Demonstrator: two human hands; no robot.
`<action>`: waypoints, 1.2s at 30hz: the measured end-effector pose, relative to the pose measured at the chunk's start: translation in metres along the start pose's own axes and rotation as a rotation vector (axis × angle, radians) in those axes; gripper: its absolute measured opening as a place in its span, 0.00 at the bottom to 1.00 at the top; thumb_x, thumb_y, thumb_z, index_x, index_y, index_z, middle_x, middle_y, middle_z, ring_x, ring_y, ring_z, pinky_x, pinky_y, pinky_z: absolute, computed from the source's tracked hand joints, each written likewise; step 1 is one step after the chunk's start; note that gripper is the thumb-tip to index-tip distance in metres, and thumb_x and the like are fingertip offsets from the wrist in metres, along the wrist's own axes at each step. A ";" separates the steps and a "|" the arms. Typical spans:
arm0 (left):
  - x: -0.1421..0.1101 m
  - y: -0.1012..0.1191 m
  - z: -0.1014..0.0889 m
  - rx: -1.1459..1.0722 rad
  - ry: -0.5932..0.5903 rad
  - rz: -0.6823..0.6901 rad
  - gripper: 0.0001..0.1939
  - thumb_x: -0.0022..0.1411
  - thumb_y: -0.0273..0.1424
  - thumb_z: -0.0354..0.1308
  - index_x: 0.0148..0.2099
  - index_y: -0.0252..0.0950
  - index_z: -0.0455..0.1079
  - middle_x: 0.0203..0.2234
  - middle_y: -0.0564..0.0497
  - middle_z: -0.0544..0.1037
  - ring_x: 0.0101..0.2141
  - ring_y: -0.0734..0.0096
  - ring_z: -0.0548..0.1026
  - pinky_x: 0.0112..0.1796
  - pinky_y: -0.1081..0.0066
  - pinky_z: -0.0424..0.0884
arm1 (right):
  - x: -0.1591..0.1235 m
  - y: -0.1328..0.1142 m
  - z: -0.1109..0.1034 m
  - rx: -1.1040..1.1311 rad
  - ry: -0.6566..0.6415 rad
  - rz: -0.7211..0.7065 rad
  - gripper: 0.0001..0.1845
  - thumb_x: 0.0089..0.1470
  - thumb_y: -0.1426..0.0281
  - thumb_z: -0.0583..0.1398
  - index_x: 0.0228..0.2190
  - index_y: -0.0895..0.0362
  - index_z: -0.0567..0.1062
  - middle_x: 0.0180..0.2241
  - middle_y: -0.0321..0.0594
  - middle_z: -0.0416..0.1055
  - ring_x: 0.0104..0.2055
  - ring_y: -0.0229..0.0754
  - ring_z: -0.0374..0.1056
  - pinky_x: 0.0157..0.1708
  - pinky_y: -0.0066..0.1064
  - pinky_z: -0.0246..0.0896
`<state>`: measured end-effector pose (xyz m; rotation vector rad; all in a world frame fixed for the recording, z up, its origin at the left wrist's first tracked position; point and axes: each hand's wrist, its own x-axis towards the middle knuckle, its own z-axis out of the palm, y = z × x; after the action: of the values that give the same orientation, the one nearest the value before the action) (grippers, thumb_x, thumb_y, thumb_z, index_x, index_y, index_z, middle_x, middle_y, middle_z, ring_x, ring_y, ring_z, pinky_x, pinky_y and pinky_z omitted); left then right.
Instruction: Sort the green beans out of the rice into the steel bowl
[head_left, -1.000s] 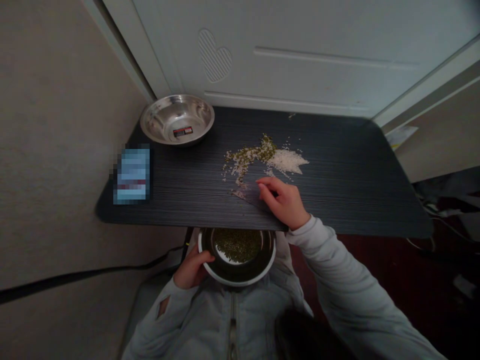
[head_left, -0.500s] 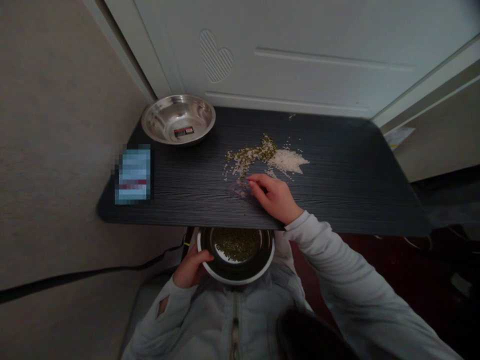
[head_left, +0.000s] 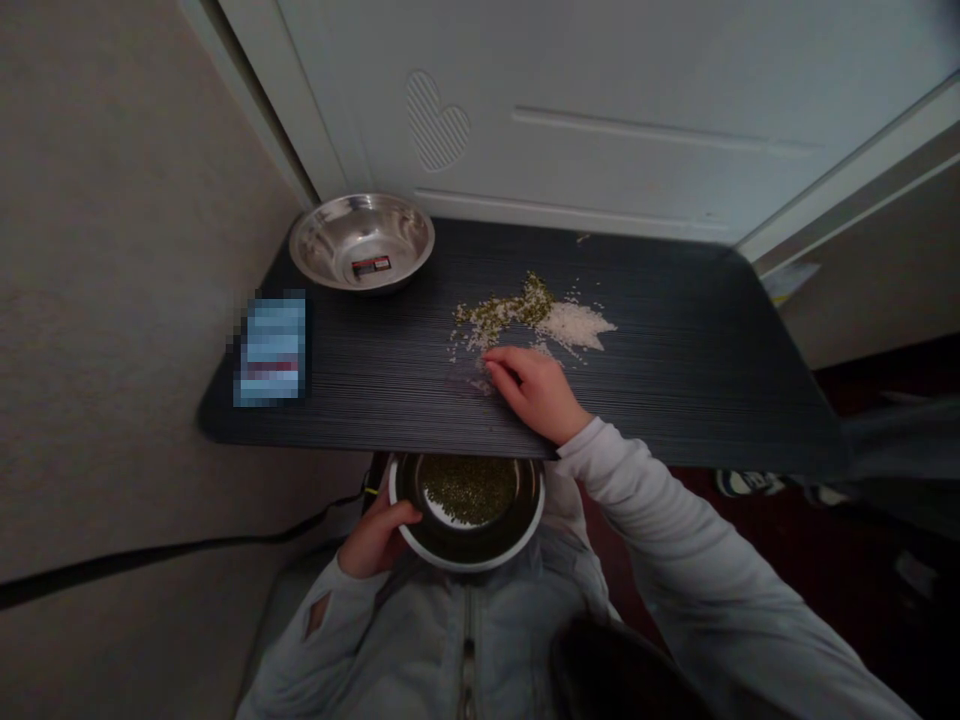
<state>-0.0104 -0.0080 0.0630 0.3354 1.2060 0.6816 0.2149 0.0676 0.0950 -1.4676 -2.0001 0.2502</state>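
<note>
Head view: right hand (head_left: 536, 388) (palm-down)

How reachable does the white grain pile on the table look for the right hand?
Probably yes: the right hand is close to the white grain pile, with only scattered grains visible between. Its grip seems closed on a clear film, though, which might need putting down first.

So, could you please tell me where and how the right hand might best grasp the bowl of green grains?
Probably grip the bowl by its right rim, thumb inside, coming from the right: that stretch of round rim is exposed, the left hand holds the left side, and the table hides the far rim.
</note>
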 end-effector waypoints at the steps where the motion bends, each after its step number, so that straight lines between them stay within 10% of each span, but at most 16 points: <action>1: -0.001 0.001 0.001 0.004 -0.002 0.008 0.31 0.32 0.20 0.56 0.45 0.31 0.70 0.27 0.49 0.80 0.33 0.54 0.77 0.33 0.64 0.71 | 0.000 0.000 0.000 -0.005 -0.006 -0.004 0.12 0.58 0.68 0.51 0.37 0.57 0.73 0.34 0.42 0.75 0.36 0.41 0.69 0.38 0.32 0.60; 36: -0.007 0.004 -0.001 0.026 -0.013 0.013 0.32 0.34 0.21 0.56 0.48 0.34 0.69 0.25 0.51 0.80 0.33 0.55 0.77 0.34 0.63 0.70 | -0.002 -0.009 0.002 0.013 -0.147 -0.148 0.13 0.60 0.67 0.49 0.37 0.57 0.71 0.34 0.41 0.74 0.34 0.40 0.65 0.38 0.33 0.49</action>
<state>-0.0138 -0.0099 0.0705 0.3692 1.2025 0.6745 0.2067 0.0632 0.0974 -1.3180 -2.2087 0.3151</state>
